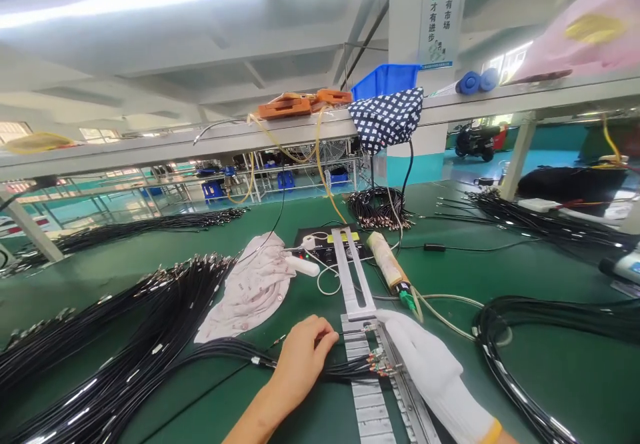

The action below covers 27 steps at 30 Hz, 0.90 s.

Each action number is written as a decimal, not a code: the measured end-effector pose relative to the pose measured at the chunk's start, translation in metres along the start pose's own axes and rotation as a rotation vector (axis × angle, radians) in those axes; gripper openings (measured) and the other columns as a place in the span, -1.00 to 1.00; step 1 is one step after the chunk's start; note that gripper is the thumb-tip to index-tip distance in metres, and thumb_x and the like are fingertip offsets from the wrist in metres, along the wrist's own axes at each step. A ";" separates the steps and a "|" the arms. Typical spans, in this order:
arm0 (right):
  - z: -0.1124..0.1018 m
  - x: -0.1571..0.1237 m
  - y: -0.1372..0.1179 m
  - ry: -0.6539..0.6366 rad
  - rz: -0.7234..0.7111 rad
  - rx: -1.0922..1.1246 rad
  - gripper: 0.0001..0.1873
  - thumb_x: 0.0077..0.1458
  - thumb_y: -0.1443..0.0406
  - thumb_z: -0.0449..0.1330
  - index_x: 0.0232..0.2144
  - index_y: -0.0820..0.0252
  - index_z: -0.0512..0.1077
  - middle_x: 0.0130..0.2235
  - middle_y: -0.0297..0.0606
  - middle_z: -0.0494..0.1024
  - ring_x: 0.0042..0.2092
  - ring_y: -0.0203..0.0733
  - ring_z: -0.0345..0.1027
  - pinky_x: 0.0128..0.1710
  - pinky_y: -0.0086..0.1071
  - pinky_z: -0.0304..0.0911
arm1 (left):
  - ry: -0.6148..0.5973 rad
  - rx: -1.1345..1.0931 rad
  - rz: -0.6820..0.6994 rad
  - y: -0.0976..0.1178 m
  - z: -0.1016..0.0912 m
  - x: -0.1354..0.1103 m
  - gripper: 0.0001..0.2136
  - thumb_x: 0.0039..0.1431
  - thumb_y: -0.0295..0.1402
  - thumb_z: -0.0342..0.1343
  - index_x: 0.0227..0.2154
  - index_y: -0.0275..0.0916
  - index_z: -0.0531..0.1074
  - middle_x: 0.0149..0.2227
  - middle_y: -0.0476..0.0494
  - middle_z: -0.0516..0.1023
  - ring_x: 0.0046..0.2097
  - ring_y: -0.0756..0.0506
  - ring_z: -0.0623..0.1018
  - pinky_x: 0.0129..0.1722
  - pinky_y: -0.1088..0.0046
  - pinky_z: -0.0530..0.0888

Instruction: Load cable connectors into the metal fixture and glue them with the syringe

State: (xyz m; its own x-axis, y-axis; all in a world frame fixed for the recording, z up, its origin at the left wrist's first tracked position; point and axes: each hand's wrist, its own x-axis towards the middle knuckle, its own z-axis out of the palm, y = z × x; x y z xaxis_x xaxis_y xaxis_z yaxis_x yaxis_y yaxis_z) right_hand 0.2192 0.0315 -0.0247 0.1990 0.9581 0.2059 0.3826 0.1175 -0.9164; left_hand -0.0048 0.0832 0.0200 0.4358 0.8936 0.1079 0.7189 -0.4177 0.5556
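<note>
My bare left hand [306, 354] pinches a thin black cable [350, 331] whose tip reaches over a slotted metal jig [369, 397]. A bundle of black cables [345, 369] runs beneath that hand, its metal-ended connectors [383, 363] lying by the jig's rail. My right hand [425, 351], in a white glove, rests along the rail with fingers together beside the pinched cable's tip. Its fingertips are turned down, so what they hold, if anything, is hidden. Farther back lies a soldering iron's wrapped handle [387, 261] with a green collar.
A crumpled pale cloth [255, 287] lies left of the jig, near a black control box [320, 247]. Thick black cable bundles [165, 324] cover the left side; coiled cables [505, 337] lie right. A shelf beam [175, 143] crosses above, holding orange tools [285, 107] and a blue bin [385, 83].
</note>
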 end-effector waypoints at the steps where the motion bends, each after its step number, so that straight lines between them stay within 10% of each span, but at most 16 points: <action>1: 0.000 0.000 0.001 0.009 0.002 -0.001 -0.32 0.23 -0.14 -0.09 0.03 0.14 0.55 0.12 -0.19 0.51 0.19 0.06 0.33 0.34 -0.01 0.09 | 0.004 0.048 0.010 0.001 0.001 0.001 -0.76 0.36 -0.29 -0.06 -0.37 -0.22 0.43 -0.28 -0.12 0.47 -0.19 -0.13 0.45 -0.17 0.36 0.29; 27: -0.006 -0.009 0.003 0.075 0.025 -0.029 -0.45 0.31 -0.04 -0.05 0.01 0.14 0.55 0.11 -0.22 0.52 0.20 0.01 0.33 0.40 -0.10 -0.03 | 0.012 0.649 0.269 0.011 0.017 0.016 -0.83 0.41 -0.42 0.01 -0.30 -0.26 0.46 -0.24 -0.16 0.47 -0.15 -0.19 0.45 -0.21 0.26 0.38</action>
State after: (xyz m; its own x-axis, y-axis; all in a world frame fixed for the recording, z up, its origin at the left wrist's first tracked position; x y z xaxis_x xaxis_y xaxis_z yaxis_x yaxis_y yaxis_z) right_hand 0.2237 0.0218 -0.0277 0.2754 0.9383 0.2092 0.4021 0.0852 -0.9116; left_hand 0.0196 0.0904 0.0136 0.6407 0.7455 0.1835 0.7664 -0.6351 -0.0958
